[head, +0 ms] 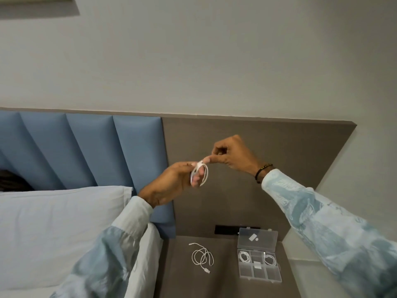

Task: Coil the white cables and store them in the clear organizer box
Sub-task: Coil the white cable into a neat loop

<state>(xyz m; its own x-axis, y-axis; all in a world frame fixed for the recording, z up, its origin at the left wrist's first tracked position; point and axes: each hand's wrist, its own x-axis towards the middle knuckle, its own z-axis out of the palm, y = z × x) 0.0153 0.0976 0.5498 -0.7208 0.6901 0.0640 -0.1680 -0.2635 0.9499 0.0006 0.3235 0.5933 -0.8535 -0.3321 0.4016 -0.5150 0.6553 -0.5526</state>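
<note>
My left hand [171,183] is raised in front of the headboard, holding a small coil of white cable [203,174] wound around its fingers. My right hand [231,155] pinches the end of that cable just above the coil. Far below, on the brown nightstand [225,282], a second white cable [203,258] lies in loose loops. To its right stands the clear organizer box [258,274] with its lid [257,239] open against the back panel. Two of its rear compartments each hold a coiled white cable, one on the left [244,256] and one on the right [270,259].
A bed with a pale pillow [60,216] fills the lower left, next to the nightstand. Behind it rises a blue padded headboard [90,151] and a brown wall panel [279,151]. A black socket plate [225,230] sits on the panel behind the box.
</note>
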